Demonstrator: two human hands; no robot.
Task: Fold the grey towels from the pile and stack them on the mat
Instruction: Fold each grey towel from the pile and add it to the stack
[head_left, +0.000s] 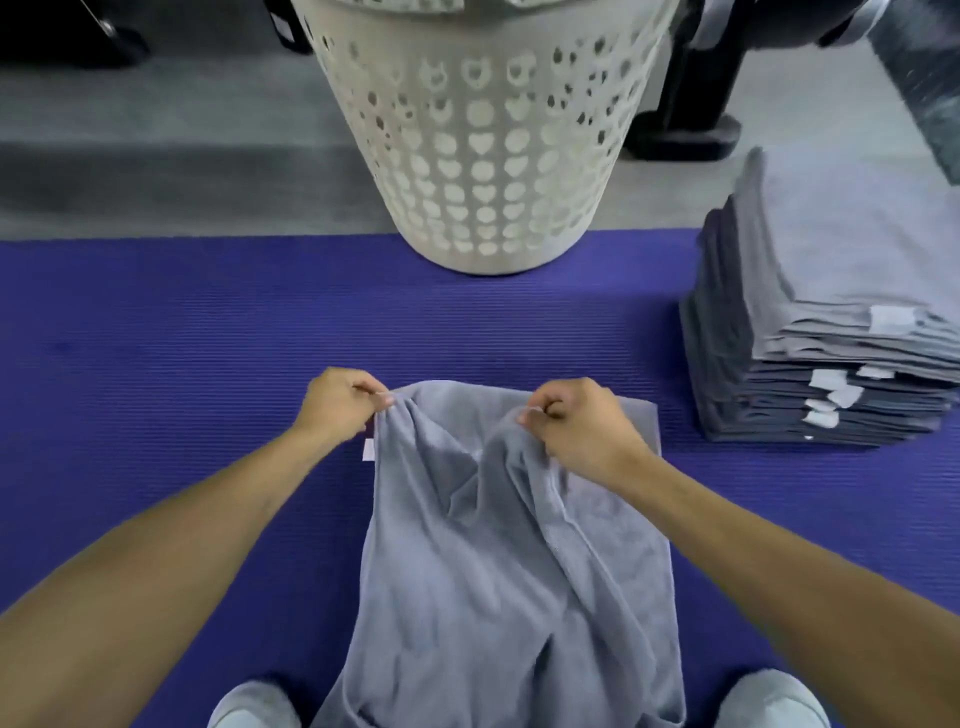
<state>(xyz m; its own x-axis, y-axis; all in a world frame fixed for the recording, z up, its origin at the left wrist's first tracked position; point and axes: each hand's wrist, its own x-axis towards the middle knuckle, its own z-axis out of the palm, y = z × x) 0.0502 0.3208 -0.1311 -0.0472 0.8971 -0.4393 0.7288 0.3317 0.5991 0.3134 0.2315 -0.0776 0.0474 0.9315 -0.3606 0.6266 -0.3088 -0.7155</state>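
Purple mat (156, 332) carries the grey towel (498, 561) lying centre-near, its far edge pinched by the left hand (337, 400) and right hand (576, 426); soft, light and limp, it looks best gripped at its corners.

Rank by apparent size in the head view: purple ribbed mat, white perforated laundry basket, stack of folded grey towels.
1. Purple ribbed mat, clearly largest.
2. White perforated laundry basket.
3. Stack of folded grey towels, partly cropped, so 2 versus 3 is unsure.
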